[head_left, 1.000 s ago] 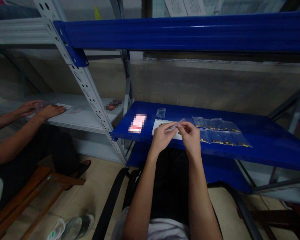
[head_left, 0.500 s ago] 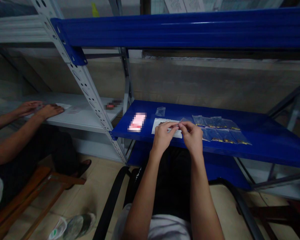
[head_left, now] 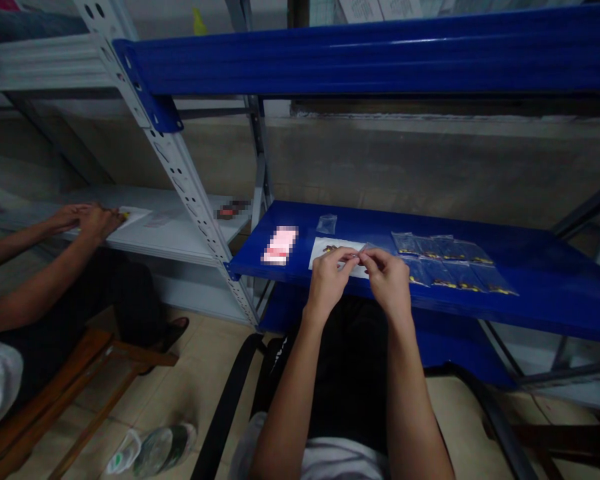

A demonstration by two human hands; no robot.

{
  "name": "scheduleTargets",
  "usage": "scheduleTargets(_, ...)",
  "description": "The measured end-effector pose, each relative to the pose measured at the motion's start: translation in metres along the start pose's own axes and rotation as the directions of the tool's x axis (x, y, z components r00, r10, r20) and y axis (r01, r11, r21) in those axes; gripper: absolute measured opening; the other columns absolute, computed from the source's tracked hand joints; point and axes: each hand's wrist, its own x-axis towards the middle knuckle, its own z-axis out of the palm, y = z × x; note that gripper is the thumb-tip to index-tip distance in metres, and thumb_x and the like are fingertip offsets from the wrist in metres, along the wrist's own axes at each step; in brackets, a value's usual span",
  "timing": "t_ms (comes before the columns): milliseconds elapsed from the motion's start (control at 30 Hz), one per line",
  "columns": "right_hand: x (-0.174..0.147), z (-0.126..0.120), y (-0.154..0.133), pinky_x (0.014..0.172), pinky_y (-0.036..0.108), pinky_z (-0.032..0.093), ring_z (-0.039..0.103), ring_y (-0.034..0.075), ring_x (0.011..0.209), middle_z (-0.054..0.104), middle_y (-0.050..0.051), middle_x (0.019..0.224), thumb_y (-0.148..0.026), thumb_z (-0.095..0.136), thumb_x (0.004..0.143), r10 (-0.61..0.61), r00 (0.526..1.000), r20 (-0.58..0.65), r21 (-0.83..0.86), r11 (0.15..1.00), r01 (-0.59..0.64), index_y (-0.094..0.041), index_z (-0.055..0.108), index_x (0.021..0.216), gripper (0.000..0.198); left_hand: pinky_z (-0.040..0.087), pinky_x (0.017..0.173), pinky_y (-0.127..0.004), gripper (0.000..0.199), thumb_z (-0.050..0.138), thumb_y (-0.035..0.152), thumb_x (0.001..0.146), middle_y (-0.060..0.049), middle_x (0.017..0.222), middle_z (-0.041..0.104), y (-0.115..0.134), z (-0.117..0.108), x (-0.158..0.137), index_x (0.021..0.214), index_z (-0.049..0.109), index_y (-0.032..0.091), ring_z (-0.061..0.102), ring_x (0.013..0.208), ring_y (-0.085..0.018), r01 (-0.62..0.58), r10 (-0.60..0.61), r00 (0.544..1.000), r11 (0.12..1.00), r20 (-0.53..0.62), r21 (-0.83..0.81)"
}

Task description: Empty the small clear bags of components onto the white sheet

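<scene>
Over a white sheet of paper on the blue shelf, my left hand and my right hand meet fingertip to fingertip. Both are closed in a pinch on a small clear plastic bag, mostly covered by the fingers. A few small dark brown pieces lie on the paper beside my left hand. Another clear bag lies flat behind the paper. Right of my right hand, several clear bags with small yellow and brown contents lie in two rows.
A blurred-out pink and white rectangle lies at the shelf's left. A blue beam crosses above, and a perforated upright stands left. Beyond it, a co-worker's hands work at a grey shelf. A large clear bottle is on the floor.
The view has shifted slightly, so things sit a little further right. My hands keep their pinch on the bag. The co-worker's hands have come together, and something yellow shows beside them.
</scene>
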Motion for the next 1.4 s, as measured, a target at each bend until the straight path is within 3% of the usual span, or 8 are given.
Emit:
scheduleTargets(500,-0.002,0.0,-0.006,0.074,0.034,0.051,0.073,0.027,0.079,0.08,0.008,0.088,-0.039,0.057,0.096,-0.04,0.998,-0.045,-0.095,0.995,0.035,-0.023,0.077,0.089,0.027,0.06,0.089,-0.028,0.016,0.065,0.024,0.099,-0.005,0.106,0.08,-0.002,0.003,-0.001,0.109,0.077,0.024,0.075,0.1,-0.019,-0.002,0.002,1.0,1.0,0.017,0.014)
scheduleTargets(667,-0.002,-0.001,-0.006,0.076,0.035,0.052,0.073,0.027,0.078,0.08,0.007,0.088,-0.039,0.055,0.097,-0.059,0.998,-0.032,-0.109,0.993,0.056,-0.024,0.077,0.09,0.027,0.06,0.088,-0.029,0.016,0.065,0.024,0.099,-0.005,0.107,0.079,0.001,0.004,-0.001,0.107,0.079,0.025,0.073,0.101,-0.02,-0.028,0.031,0.999,0.997,-0.034,0.068)
scheduleTargets(1000,-0.002,-0.003,-0.006,0.073,0.032,0.049,0.072,0.025,0.077,0.079,0.006,0.085,-0.033,0.054,0.098,-0.078,0.997,0.025,-0.124,0.989,0.081,-0.024,0.075,0.088,0.025,0.059,0.087,-0.028,0.017,0.063,0.022,0.1,-0.004,0.105,0.081,-0.001,0.004,-0.001,0.102,0.079,0.024,0.075,0.093,-0.018,-0.007,0.008,1.0,0.998,-0.019,0.055)
scheduleTargets(1167,-0.002,-0.001,-0.006,0.074,0.032,0.049,0.072,0.024,0.076,0.079,0.006,0.084,-0.031,0.054,0.097,-0.073,0.997,0.038,-0.135,0.988,0.078,-0.023,0.075,0.088,0.024,0.057,0.091,-0.03,0.02,0.054,0.019,0.103,-0.007,0.103,0.078,0.001,0.002,-0.002,0.1,0.074,0.021,0.073,0.098,-0.021,-0.09,0.088,0.996,0.98,0.019,0.178)
scheduleTargets(1400,-0.003,0.0,-0.012,0.073,0.031,0.048,0.072,0.024,0.077,0.079,0.008,0.085,-0.032,0.055,0.097,-0.103,0.994,0.048,-0.18,0.978,0.11,-0.021,0.075,0.088,0.025,0.057,0.092,-0.034,0.022,0.053,0.011,0.1,-0.009,0.108,0.073,0.001,0.006,-0.004,0.117,0.064,0.02,0.07,0.099,-0.022,-0.185,0.177,0.983,0.931,0.055,0.316)
